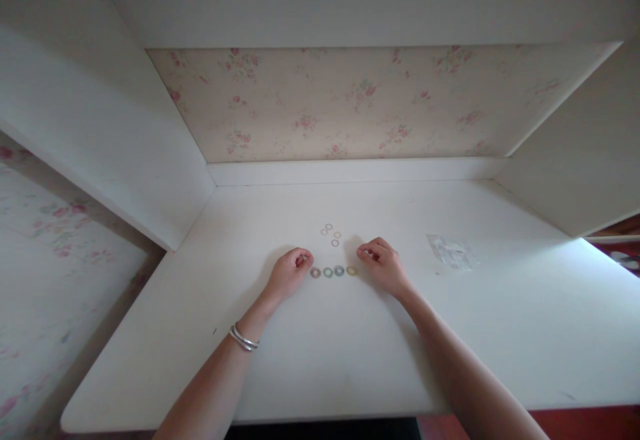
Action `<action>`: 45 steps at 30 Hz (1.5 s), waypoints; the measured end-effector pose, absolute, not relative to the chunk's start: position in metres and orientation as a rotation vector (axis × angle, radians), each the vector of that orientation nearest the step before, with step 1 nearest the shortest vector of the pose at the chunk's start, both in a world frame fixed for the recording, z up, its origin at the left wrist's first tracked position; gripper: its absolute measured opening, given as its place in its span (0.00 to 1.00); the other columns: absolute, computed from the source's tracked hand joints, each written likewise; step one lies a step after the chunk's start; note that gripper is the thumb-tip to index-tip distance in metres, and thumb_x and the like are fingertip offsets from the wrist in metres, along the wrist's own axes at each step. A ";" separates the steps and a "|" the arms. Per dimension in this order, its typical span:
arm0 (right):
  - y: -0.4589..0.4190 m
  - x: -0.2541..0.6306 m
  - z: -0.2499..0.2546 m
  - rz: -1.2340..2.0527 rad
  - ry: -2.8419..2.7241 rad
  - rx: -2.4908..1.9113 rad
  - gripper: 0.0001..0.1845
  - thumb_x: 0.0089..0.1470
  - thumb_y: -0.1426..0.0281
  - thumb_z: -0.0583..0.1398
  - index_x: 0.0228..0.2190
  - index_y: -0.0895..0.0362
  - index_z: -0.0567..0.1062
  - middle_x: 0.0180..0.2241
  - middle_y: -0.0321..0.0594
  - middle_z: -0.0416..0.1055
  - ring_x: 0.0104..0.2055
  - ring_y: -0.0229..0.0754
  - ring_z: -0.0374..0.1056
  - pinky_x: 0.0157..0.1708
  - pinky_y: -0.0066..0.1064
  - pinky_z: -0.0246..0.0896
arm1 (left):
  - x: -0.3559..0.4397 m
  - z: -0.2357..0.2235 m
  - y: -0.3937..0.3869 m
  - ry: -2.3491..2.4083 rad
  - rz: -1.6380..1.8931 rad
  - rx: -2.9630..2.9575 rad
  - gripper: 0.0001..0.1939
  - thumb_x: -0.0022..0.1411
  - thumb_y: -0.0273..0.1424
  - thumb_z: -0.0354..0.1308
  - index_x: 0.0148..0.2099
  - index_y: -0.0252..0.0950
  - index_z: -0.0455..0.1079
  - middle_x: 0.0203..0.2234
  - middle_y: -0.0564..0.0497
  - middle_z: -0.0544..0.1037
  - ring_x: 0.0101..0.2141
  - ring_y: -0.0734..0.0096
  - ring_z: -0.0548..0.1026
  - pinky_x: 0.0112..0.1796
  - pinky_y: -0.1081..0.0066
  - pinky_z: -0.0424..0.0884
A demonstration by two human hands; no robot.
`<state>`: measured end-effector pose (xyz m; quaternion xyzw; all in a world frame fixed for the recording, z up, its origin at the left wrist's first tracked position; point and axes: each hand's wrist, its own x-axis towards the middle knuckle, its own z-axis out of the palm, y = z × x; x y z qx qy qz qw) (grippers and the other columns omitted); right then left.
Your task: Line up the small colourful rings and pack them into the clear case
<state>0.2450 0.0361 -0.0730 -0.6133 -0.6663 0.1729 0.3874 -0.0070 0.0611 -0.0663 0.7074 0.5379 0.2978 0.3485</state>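
Note:
A row of small thick rings lies on the white tabletop point(330, 347) between my hands. From left to right they are a reddish-brown ring point(312, 273), a green ring point(325, 273), a grey-green ring point(336, 271) and a yellow ring point(349, 271). Just beyond the row, several thin pale rings point(335, 247) form a loose cluster. My left hand point(291, 271) rests by the reddish-brown ring, its fingers curled closed. On the other side, my right hand point(383, 263) is near the yellow ring with thumb and fingertips together. Nothing shows between the fingers of either hand.
A clear plastic packet point(453, 252) lies on the right of the tabletop. White side panels point(145, 147) and a low back ledge point(360, 171) enclose the surface, with floral wallpaper point(350, 103) behind. The table's front edge runs below my forearms.

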 end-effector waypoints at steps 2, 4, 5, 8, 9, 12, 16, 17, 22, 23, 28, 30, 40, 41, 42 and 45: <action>0.046 0.241 -0.073 0.409 -1.773 -1.575 0.13 0.56 0.63 0.54 0.31 0.55 0.76 0.30 0.38 0.68 0.27 0.35 0.63 0.29 0.28 0.57 | -0.007 -0.066 0.061 1.387 0.773 1.841 0.13 0.59 0.38 0.51 0.36 0.36 0.71 0.19 0.56 0.66 0.22 0.75 0.63 0.25 0.75 0.56; 0.057 0.236 -0.071 0.354 -1.870 -1.598 0.13 0.57 0.65 0.53 0.32 0.54 0.77 0.32 0.38 0.69 0.30 0.35 0.64 0.32 0.27 0.57 | -0.008 -0.067 0.061 1.382 0.777 1.846 0.12 0.58 0.38 0.51 0.35 0.36 0.71 0.19 0.56 0.66 0.22 0.75 0.64 0.25 0.75 0.56; 0.063 0.234 -0.068 0.325 -1.925 -1.622 0.13 0.57 0.65 0.52 0.33 0.53 0.77 0.33 0.38 0.69 0.31 0.35 0.65 0.33 0.27 0.57 | -0.008 -0.067 0.061 1.379 0.782 1.844 0.12 0.58 0.38 0.51 0.35 0.36 0.71 0.19 0.56 0.66 0.22 0.75 0.64 0.25 0.75 0.56; 0.079 0.229 -0.061 0.245 -2.102 -1.734 0.14 0.59 0.65 0.51 0.38 0.50 0.76 0.38 0.38 0.69 0.34 0.35 0.66 0.35 0.26 0.56 | -0.010 -0.068 0.062 1.362 0.798 1.828 0.12 0.58 0.38 0.52 0.35 0.36 0.71 0.19 0.57 0.65 0.22 0.75 0.64 0.25 0.75 0.56; 0.084 0.228 -0.058 0.227 -2.162 -1.766 0.14 0.59 0.65 0.51 0.40 0.49 0.75 0.39 0.38 0.68 0.35 0.36 0.67 0.35 0.26 0.55 | -0.010 -0.069 0.062 1.353 0.804 1.822 0.12 0.58 0.37 0.52 0.35 0.36 0.71 0.19 0.57 0.65 0.23 0.76 0.64 0.25 0.75 0.57; 0.093 0.226 -0.053 0.215 -2.320 -1.800 0.15 0.60 0.63 0.50 0.40 0.48 0.75 0.42 0.37 0.67 0.36 0.36 0.67 0.34 0.25 0.54 | -0.011 -0.069 0.062 1.335 0.820 1.813 0.11 0.58 0.37 0.51 0.35 0.36 0.71 0.20 0.57 0.65 0.23 0.76 0.64 0.25 0.76 0.56; 0.093 0.226 -0.055 0.213 -2.332 -1.827 0.16 0.61 0.64 0.49 0.36 0.52 0.76 0.42 0.39 0.67 0.35 0.36 0.66 0.33 0.25 0.53 | -0.012 -0.069 0.063 1.330 0.810 1.812 0.12 0.58 0.37 0.51 0.35 0.36 0.71 0.19 0.57 0.65 0.22 0.76 0.63 0.25 0.76 0.56; 0.091 0.227 -0.057 0.206 -2.308 -1.838 0.16 0.61 0.65 0.49 0.36 0.53 0.76 0.41 0.40 0.67 0.35 0.36 0.66 0.32 0.26 0.53 | -0.013 -0.069 0.063 1.329 0.805 1.818 0.12 0.59 0.37 0.51 0.36 0.36 0.71 0.19 0.56 0.65 0.23 0.76 0.63 0.25 0.76 0.57; 0.068 0.235 -0.069 0.175 -2.175 -1.792 0.15 0.60 0.67 0.49 0.33 0.54 0.75 0.39 0.41 0.67 0.31 0.36 0.65 0.30 0.27 0.54 | -0.013 -0.067 0.062 1.306 0.798 1.857 0.12 0.59 0.37 0.51 0.36 0.36 0.72 0.20 0.56 0.66 0.23 0.75 0.64 0.26 0.75 0.57; 0.061 0.237 -0.071 0.178 -2.135 -1.767 0.14 0.60 0.67 0.49 0.33 0.54 0.74 0.38 0.41 0.66 0.31 0.36 0.65 0.30 0.27 0.55 | -0.013 -0.067 0.062 1.306 0.797 1.857 0.12 0.59 0.37 0.51 0.36 0.36 0.72 0.20 0.56 0.67 0.23 0.75 0.64 0.26 0.75 0.57; 0.020 0.233 -0.080 0.195 -1.862 -1.614 0.14 0.60 0.66 0.49 0.35 0.55 0.73 0.36 0.42 0.66 0.34 0.39 0.66 0.34 0.30 0.60 | -0.013 -0.066 0.061 1.314 0.791 1.867 0.12 0.59 0.36 0.50 0.35 0.36 0.72 0.19 0.56 0.67 0.22 0.75 0.64 0.25 0.75 0.57; 0.004 0.228 -0.082 0.203 -1.821 -1.585 0.14 0.61 0.65 0.49 0.36 0.55 0.72 0.36 0.43 0.66 0.35 0.39 0.66 0.36 0.30 0.61 | -0.013 -0.067 0.062 1.302 0.788 1.875 0.12 0.59 0.36 0.50 0.35 0.36 0.72 0.20 0.56 0.68 0.23 0.75 0.65 0.26 0.75 0.57; -0.013 0.216 -0.080 0.157 -1.923 -1.596 0.16 0.61 0.66 0.47 0.38 0.55 0.73 0.37 0.43 0.66 0.34 0.38 0.67 0.36 0.29 0.63 | -0.013 -0.067 0.062 1.310 0.770 1.866 0.12 0.59 0.36 0.50 0.36 0.36 0.72 0.21 0.55 0.68 0.23 0.74 0.65 0.26 0.75 0.58; -0.013 0.217 -0.080 0.161 -1.932 -1.604 0.16 0.61 0.66 0.47 0.38 0.55 0.73 0.37 0.43 0.66 0.34 0.38 0.67 0.36 0.29 0.63 | -0.013 -0.067 0.062 1.315 0.766 1.868 0.12 0.59 0.36 0.50 0.37 0.36 0.72 0.21 0.55 0.69 0.23 0.74 0.66 0.26 0.75 0.58; -0.013 0.217 -0.080 0.169 -1.943 -1.608 0.16 0.61 0.66 0.47 0.37 0.54 0.74 0.37 0.43 0.66 0.34 0.38 0.67 0.35 0.29 0.63 | -0.012 -0.066 0.061 1.318 0.761 1.871 0.12 0.58 0.36 0.50 0.37 0.36 0.72 0.21 0.55 0.69 0.23 0.74 0.66 0.27 0.75 0.59; -0.014 0.217 -0.078 0.203 -1.937 -1.605 0.15 0.61 0.66 0.48 0.36 0.54 0.74 0.36 0.42 0.67 0.33 0.38 0.66 0.34 0.29 0.62 | -0.012 -0.064 0.061 1.317 0.759 1.873 0.12 0.58 0.37 0.51 0.37 0.36 0.72 0.21 0.55 0.70 0.24 0.74 0.66 0.27 0.75 0.59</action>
